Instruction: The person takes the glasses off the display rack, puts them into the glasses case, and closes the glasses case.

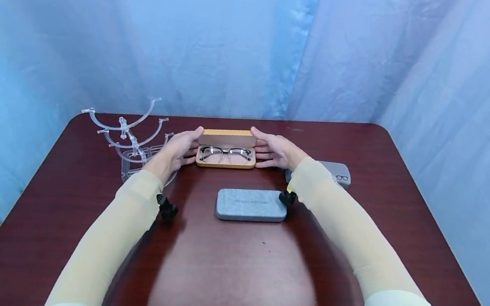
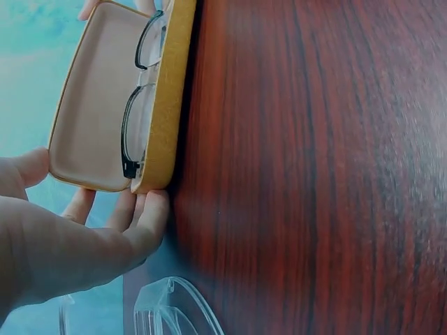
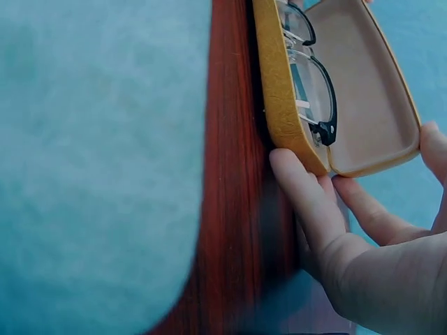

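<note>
A yellow hard glasses case (image 1: 225,166) stands with its lid raised near the far side of the table. Inside lie folded eyeglasses (image 1: 212,148) with dark upper rims and clear lenses. My left hand (image 1: 176,149) holds the case's left end, its thumb at the lid's edge and fingertips against the base. At the opposite end, my right hand (image 1: 276,152) grips in the same way, thumb on the lid corner and fingers along the base, as the right wrist view shows. The pale lid lining (image 2: 94,98) faces the glasses.
Closer to me lies a closed grey-blue glasses case (image 1: 251,205), under the right wrist. Another grey case (image 1: 341,174) with a glasses print is partly hidden behind the right forearm. On the left stands a clear plastic tiered display rack (image 1: 133,144), beside the left hand. Blue curtains surround the table.
</note>
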Motion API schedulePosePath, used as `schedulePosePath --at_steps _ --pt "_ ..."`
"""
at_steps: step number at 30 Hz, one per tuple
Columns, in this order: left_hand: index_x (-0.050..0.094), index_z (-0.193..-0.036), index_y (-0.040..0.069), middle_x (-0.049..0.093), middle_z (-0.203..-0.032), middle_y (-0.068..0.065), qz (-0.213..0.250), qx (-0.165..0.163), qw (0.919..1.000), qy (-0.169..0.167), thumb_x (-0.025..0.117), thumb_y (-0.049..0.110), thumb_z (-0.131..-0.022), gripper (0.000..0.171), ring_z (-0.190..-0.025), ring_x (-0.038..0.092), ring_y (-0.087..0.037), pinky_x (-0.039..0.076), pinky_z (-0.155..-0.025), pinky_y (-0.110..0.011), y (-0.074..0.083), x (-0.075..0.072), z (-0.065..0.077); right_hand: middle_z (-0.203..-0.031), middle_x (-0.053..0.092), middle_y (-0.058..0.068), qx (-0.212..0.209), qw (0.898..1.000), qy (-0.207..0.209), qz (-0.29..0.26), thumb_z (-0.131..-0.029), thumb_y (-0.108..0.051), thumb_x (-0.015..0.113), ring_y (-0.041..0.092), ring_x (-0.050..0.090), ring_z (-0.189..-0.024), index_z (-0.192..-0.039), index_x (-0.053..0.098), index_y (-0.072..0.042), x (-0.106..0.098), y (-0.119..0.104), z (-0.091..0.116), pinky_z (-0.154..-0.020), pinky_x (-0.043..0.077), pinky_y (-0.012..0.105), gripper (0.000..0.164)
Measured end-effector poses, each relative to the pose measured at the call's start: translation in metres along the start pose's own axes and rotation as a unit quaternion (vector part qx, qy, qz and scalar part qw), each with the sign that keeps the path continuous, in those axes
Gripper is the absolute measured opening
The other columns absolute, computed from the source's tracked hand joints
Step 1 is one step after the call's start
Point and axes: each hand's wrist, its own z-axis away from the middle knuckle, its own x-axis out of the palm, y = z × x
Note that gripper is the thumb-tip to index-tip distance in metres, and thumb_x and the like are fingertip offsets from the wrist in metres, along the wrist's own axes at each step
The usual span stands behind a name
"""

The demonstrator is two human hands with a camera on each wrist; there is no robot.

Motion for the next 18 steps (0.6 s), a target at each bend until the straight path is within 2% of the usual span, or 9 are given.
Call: schedulePosePath --at_steps 6,14,18 --pt "0.041 -0.155 0.015 0.042 -0.152 -0.014 0.009 -0.005 0.9999 0.003 0.056 0.047 -0.103 0.062 -0.127 0.046 -0.028 0.042 -0.110 -0.042 -0.0046 0.0003 0.0001 -0.155 0.040 0.017 0.018 1.000 -0.015 -0.005 -0.087 -0.061 0.071 0.032 0.045 -0.139 -0.156 0.035 -0.004 -0.0021 0.0024 -0.0016 -0.092 0.057 0.049 0.097" --pt "0.042 -0.153 0.015 0.044 -0.150 -0.012 0.024 0.003 0.9997 0.005 0.056 0.043 -0.104 0.058 -0.121 0.046 -0.025 0.041 -0.110 -0.041 -0.0036 -0.0013 -0.0022 -0.158 0.034 0.017 0.011 0.999 -0.032 0.001 -0.091 -0.061 0.068 0.031 0.040 -0.142 -0.157 0.032 -0.005 -0.0024 -0.0005 -0.0047 -0.088 0.058 0.050 0.093" --pt "0.042 -0.153 0.015 0.043 -0.152 -0.011 0.020 0.012 0.9997 0.003 0.054 0.042 -0.105 0.057 -0.125 0.046 -0.025 0.041 -0.111 -0.041 -0.0041 0.0010 -0.0043 -0.158 0.035 0.017 0.012 0.999 -0.031 0.005 -0.091 -0.060 0.068 0.031 0.039 -0.142 -0.157 0.033 -0.006 -0.0047 -0.0023 -0.0056 -0.089 0.058 0.051 0.093"
